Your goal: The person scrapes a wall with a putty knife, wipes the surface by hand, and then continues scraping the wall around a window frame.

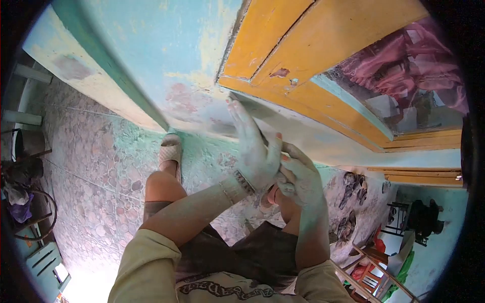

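My left hand (252,151) is raised in front of the lower wall, its fingers stretched out together and its thumb upright. A dark bracelet (244,183) circles that wrist. Against the thumb side of this hand is my right hand (303,177), its fingers bent round the base of the left thumb. A pale, dusty coating covers both hands and reaches up the forearms. Whether anything small lies between the palms is hidden.
Ahead stands a peeling blue wall (151,45) with an orange wooden frame (303,101) and a glass pane (404,86). A slippered foot (170,150) rests on the stone-patterned floor (96,177). Several shoes (348,189) lie right; a dark hoop (53,212) is left.
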`<state>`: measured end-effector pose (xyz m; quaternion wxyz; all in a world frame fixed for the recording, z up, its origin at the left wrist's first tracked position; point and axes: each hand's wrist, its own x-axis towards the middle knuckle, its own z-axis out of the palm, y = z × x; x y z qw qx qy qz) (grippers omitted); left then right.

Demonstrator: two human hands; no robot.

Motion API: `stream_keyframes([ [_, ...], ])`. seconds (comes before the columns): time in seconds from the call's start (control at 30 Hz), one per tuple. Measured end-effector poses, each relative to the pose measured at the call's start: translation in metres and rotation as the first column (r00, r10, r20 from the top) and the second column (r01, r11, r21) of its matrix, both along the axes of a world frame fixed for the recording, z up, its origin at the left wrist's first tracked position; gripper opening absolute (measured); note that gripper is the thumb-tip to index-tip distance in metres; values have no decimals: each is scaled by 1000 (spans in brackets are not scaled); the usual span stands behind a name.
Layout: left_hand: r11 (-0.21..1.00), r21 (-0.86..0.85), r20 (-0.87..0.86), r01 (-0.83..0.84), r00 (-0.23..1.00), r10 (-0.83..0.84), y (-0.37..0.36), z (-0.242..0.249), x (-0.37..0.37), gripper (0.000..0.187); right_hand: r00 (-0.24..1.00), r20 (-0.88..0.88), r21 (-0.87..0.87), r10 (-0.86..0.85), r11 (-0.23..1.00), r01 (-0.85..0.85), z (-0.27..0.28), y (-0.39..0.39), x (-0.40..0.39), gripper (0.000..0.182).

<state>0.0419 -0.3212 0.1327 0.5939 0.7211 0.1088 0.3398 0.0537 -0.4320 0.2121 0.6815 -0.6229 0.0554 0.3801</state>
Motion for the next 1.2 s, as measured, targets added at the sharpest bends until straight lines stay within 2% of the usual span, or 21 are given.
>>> stream_keyframes([
  [0.07,1000,3,33,15,999,-15,-13,-1,5,86,997,-27,8,-68,998,69,3,-11,5,39],
  [0.27,998,33,12,-49,999,49,0,4,2,86,999,-30,8,44,999,-44,-5,-4,11,39],
  [0.37,999,12,10,-37,999,37,2,3,2,87,997,-15,-32,-75,997,75,5,10,3,39],
  [0.5,998,60,50,16,999,-19,-9,3,3,88,1000,2,8,21,1000,-21,10,-19,13,42],
  [0.57,995,86,6,41,999,-42,-6,5,-1,89,995,-4,17,96,995,-96,6,-30,21,46],
  [0.67,992,118,-24,38,999,-35,5,8,-3,90,997,-56,38,58,998,-56,7,-16,19,46],
  [0.8,985,159,-57,69,997,-60,13,4,-9,89,995,-2,4,104,995,-104,11,-3,8,46],
  [0.87,986,154,-58,64,997,-56,14,3,-12,88,984,-4,44,179,983,-178,6,-10,8,48],
  [0.97,994,98,-51,58,997,-53,17,2,-14,86,977,69,-18,203,979,-202,5,2,1,43],
  [1.07,996,77,-64,40,997,-35,21,4,-14,84,989,65,-42,131,991,-129,2,10,-1,43],
  [1.2,1000,26,-73,4,997,-2,19,2,-14,81,986,64,-60,152,987,-148,3,16,-5,45],
])
